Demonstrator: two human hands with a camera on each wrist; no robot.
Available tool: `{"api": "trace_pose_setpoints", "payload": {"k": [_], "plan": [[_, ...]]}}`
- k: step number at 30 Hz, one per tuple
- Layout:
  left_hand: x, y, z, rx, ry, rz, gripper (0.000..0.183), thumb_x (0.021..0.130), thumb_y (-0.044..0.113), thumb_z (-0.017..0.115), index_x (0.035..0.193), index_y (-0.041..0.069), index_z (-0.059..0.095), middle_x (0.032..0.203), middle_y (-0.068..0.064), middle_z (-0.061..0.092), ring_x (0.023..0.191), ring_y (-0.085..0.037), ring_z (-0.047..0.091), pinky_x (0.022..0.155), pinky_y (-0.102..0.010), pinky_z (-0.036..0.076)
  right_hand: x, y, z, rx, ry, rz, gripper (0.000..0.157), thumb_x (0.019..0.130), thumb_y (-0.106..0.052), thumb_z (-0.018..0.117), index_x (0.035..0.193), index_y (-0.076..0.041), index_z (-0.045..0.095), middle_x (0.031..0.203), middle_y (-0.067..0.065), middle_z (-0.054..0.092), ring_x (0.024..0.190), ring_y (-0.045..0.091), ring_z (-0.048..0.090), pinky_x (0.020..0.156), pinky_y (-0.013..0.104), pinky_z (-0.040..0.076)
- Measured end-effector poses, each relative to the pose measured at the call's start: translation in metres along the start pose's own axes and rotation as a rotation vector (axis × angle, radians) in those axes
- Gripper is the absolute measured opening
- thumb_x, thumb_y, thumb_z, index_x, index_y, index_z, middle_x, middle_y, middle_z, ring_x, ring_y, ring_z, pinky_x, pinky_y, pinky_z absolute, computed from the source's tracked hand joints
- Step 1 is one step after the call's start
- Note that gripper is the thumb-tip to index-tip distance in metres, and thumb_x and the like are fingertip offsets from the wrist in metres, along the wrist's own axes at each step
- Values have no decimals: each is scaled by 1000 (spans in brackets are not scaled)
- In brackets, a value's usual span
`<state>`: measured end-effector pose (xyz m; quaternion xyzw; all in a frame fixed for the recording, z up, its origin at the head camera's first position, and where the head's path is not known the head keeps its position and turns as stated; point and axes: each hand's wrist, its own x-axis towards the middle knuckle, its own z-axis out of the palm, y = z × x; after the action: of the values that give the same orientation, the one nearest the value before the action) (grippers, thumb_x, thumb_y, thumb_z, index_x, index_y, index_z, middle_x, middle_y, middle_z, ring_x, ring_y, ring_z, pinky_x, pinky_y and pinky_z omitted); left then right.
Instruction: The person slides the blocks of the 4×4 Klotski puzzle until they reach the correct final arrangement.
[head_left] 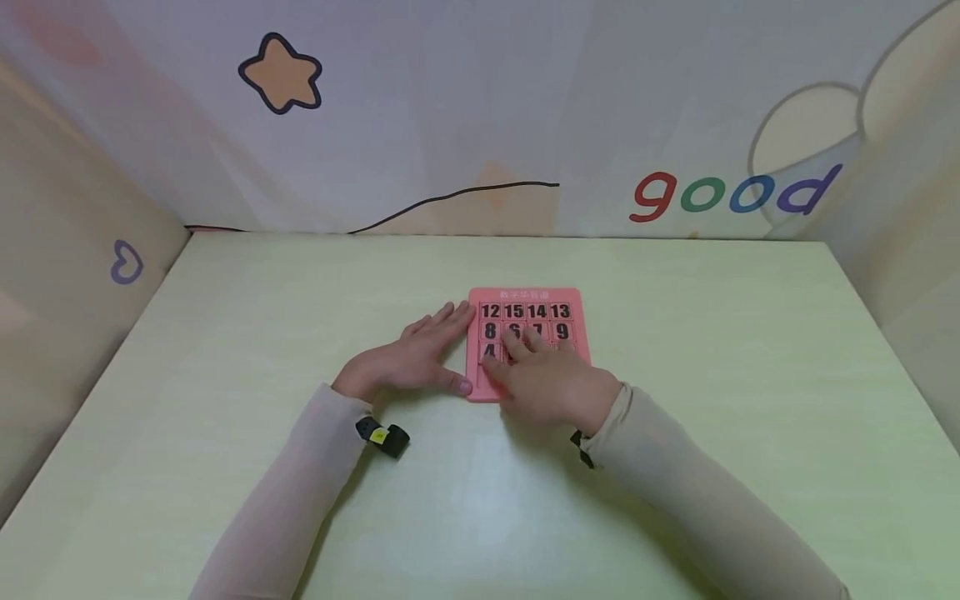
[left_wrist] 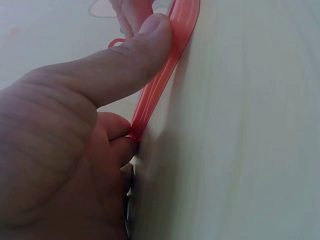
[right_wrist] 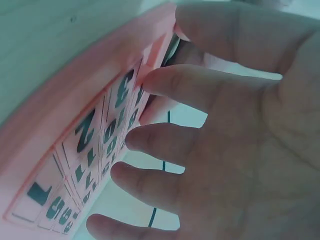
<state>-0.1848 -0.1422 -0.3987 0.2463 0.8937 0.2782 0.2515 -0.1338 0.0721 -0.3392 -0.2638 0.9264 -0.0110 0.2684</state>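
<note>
A pink number slide puzzle (head_left: 525, 311) lies flat on the table, with rows such as 12, 15, 14, 13 in black digits. My left hand (head_left: 412, 358) rests at its left side, fingers stretched out along the edge and thumb at the lower left corner. In the left wrist view the thumb (left_wrist: 135, 55) touches the puzzle's red-looking side (left_wrist: 162, 75). Over the lower tiles spreads my right hand (head_left: 555, 383), its index fingertip near the 4 tile, below which a bare slot shows. Its fingers look extended in the right wrist view. This hand hides several tiles.
The pale green table (head_left: 712, 333) extends around the puzzle. Behind it stands a printed backdrop (head_left: 450, 108) with a star and the word "good". Side panels (head_left: 75, 250) rise at left and right. A black strap (head_left: 382, 436) sits at the left wrist.
</note>
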Motion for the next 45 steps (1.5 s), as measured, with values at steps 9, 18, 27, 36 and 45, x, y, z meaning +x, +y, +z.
{"api": "trace_pose_setpoints", "payload": {"k": [9,18,27,36,45], "plan": [[0,0,1,-2,10,18,108,88,42,77,164,17,4,169,3,0,152,-13,-11,122,-40,-3,-22,9,-6,11,43,-54,61,104,-32,55,157,-9,37,164,14,24,150,43,14,111,70,22],[2,0,-1,0,14,4,110,87,42,78,164,17,4,169,3,0,153,-15,-11,121,-40,-3,-43,8,19,-4,39,-72,55,103,-21,53,153,-1,42,162,16,30,149,43,19,108,73,26],[0,-1,2,9,9,6,109,87,41,78,164,16,4,169,2,0,153,-15,-11,122,-41,-3,-28,-8,33,-18,72,-102,57,104,-25,46,156,-3,36,164,13,23,151,39,9,115,67,16],[-1,-4,2,-44,21,1,109,87,41,78,164,20,4,169,5,-1,152,-12,-12,121,-41,-4,-35,3,29,-18,107,-134,56,106,-24,44,158,-5,34,164,14,24,151,40,11,113,69,20],[2,-1,2,-3,23,-4,111,86,40,80,164,19,4,169,4,-1,152,-14,-12,121,-41,-4,-54,17,35,-24,147,-47,53,105,-18,42,152,5,38,160,23,28,149,44,17,109,72,24]]}}
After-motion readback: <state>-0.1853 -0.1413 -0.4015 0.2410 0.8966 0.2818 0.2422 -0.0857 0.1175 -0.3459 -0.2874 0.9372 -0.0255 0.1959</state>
